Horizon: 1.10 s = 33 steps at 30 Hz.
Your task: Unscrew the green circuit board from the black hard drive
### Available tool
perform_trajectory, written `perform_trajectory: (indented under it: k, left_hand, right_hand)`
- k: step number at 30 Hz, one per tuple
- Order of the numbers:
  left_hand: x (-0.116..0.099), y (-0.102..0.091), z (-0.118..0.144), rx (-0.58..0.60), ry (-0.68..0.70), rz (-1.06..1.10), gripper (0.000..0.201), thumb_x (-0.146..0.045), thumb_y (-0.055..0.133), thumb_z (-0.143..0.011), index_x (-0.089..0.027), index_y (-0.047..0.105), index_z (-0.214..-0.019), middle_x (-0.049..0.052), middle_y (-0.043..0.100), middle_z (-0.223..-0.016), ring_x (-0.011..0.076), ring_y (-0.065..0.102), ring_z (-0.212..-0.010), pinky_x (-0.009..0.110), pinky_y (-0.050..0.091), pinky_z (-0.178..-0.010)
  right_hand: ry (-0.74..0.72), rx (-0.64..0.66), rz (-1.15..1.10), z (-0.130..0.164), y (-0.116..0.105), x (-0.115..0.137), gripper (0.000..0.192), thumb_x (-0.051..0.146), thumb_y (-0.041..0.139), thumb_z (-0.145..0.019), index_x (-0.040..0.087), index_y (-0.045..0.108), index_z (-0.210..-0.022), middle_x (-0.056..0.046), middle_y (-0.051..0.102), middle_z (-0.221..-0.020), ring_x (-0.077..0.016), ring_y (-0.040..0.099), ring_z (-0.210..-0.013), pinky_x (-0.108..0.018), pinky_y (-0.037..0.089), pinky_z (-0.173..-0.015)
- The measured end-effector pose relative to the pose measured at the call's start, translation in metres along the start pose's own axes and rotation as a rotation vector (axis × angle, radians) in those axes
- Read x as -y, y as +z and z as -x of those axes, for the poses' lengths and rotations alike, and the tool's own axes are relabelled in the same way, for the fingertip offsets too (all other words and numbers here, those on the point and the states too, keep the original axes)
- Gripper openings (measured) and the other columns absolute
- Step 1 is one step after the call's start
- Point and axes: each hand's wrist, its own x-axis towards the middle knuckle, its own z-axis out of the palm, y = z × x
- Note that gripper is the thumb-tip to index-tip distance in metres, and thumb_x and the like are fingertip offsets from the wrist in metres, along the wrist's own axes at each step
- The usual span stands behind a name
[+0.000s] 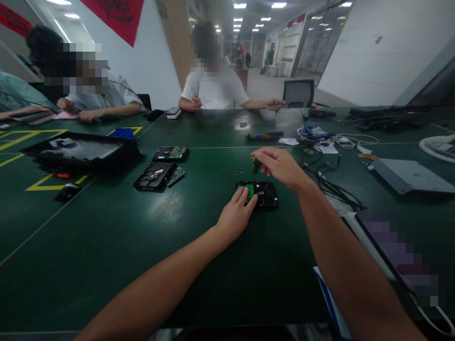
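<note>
Forearms reach from the near edge over the green bench (106, 246). Hard drive (265, 194) lies mid-bench, circuit board up. Left hand (236, 215) presses its near-left corner, fingers flat, gripping nothing. Right hand (280, 166) pinches a screwdriver (256, 165); advisable to keep it upright over the screw.

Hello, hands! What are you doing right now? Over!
Left hand pressing down on hard drive. Right hand gripping screwdriver above it. Tiny screws loose nearby.
</note>
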Motion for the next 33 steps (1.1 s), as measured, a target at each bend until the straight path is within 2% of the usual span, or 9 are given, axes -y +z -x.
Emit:
perform_trajectory:
  k: [3, 7, 9, 14, 18, 20, 26, 30, 33]
  left_hand:
    - [0.0000, -0.0002, -0.0003, -0.001, -0.003, 0.000, 0.057, -0.007, 0.046, -0.098, -0.021, 0.044, -0.153, 0.020, 0.041, -0.160, 0.0335, 0.031, -0.153, 0.048, 0.047, -0.113]
    - [-0.0007, -0.0015, -0.0006, 0.000, -0.003, -0.002, 0.056, -0.006, 0.045, -0.098, -0.020, 0.046, -0.152, 0.021, 0.040, -0.160, 0.0336, 0.031, -0.153, 0.048, 0.044, -0.115]
    - [-0.0008, -0.0018, -0.0005, -0.003, -0.001, -0.002, 0.055, -0.006, 0.045, -0.098, -0.020, 0.046, -0.152, 0.021, 0.040, -0.160, 0.0333, 0.031, -0.153, 0.048, 0.044, -0.116]
    - [-0.0001, -0.0012, -0.0003, -0.008, 0.006, -0.002, 0.056, -0.007, 0.045, -0.098, -0.020, 0.046, -0.152, 0.020, 0.041, -0.160, 0.0330, 0.031, -0.153, 0.048, 0.043, -0.116]
    - [0.0001, -0.0006, -0.0004, 0.009, 0.005, 0.003, 0.057, -0.005, 0.046, -0.097, -0.019, 0.044, -0.153, 0.021, 0.040, -0.160, 0.0332, 0.030, -0.154, 0.048, 0.044, -0.116]
    - [0.0001, -0.0004, -0.0005, 0.012, 0.000, 0.002, 0.058, -0.006, 0.045, -0.097, -0.020, 0.044, -0.154, 0.020, 0.040, -0.160, 0.0327, 0.030, -0.154, 0.048, 0.044, -0.116]
    - [-0.0004, -0.0006, -0.0004, -0.003, -0.002, -0.004, 0.057, -0.006, 0.045, -0.098, -0.021, 0.045, -0.153, 0.019, 0.041, -0.160, 0.0323, 0.031, -0.154, 0.048, 0.044, -0.116]
    - [-0.0007, -0.0010, -0.0002, -0.015, -0.006, 0.004, 0.055, -0.006, 0.045, -0.098, -0.021, 0.047, -0.151, 0.019, 0.042, -0.160, 0.0323, 0.031, -0.153, 0.047, 0.044, -0.116]
    - [-0.0007, -0.0010, 0.0000, -0.022, 0.002, 0.008, 0.055, -0.006, 0.045, -0.098, -0.019, 0.047, -0.151, 0.020, 0.042, -0.159, 0.0330, 0.032, -0.153, 0.047, 0.044, -0.116]
  right_hand:
    - [0.022, -0.018, 0.018, 0.0008, 0.0004, 0.0012, 0.028, 0.048, 0.061, -0.095, 0.021, 0.068, -0.093, -0.002, 0.066, -0.073, -0.0137, 0.060, -0.059, -0.026, 0.044, -0.048]
    - [0.039, 0.007, -0.066, 0.0003, 0.0024, 0.0028, 0.025, 0.046, 0.059, -0.096, 0.021, 0.063, -0.098, -0.007, 0.073, -0.101, -0.0122, 0.064, -0.060, -0.025, 0.043, -0.045]
    - [0.027, 0.041, -0.092, -0.0003, 0.0033, 0.0030, 0.027, 0.047, 0.054, -0.099, 0.022, 0.064, -0.103, -0.007, 0.073, -0.108, -0.0113, 0.064, -0.061, -0.025, 0.046, -0.048]
    - [0.033, 0.024, -0.070, -0.0006, 0.0028, 0.0025, 0.030, 0.045, 0.049, -0.101, 0.025, 0.067, -0.113, -0.004, 0.070, -0.094, -0.0118, 0.062, -0.061, -0.025, 0.045, -0.049]
    - [0.038, -0.011, 0.046, 0.0003, 0.0002, 0.0023, 0.028, 0.048, 0.060, -0.095, 0.022, 0.068, -0.094, -0.002, 0.066, -0.075, -0.0128, 0.057, -0.059, -0.026, 0.042, -0.050]
    - [0.053, -0.037, 0.052, 0.0002, -0.0006, 0.0017, 0.028, 0.048, 0.061, -0.094, 0.021, 0.066, -0.090, -0.003, 0.067, -0.077, -0.0130, 0.058, -0.060, -0.027, 0.042, -0.051]
    - [0.036, -0.013, -0.022, -0.0020, -0.0005, -0.0018, 0.032, 0.050, 0.050, -0.100, 0.024, 0.068, -0.099, -0.005, 0.074, -0.103, -0.0109, 0.056, -0.058, -0.027, 0.042, -0.048]
    - [0.047, 0.014, -0.071, -0.0028, -0.0006, -0.0019, 0.031, 0.043, 0.046, -0.101, 0.024, 0.070, -0.106, -0.006, 0.073, -0.102, -0.0124, 0.059, -0.060, -0.027, 0.045, -0.048]
    - [0.031, -0.002, -0.001, -0.0020, -0.0013, -0.0012, 0.029, 0.045, 0.053, -0.098, 0.024, 0.071, -0.105, -0.004, 0.071, -0.089, -0.0126, 0.057, -0.060, -0.026, 0.041, -0.048]
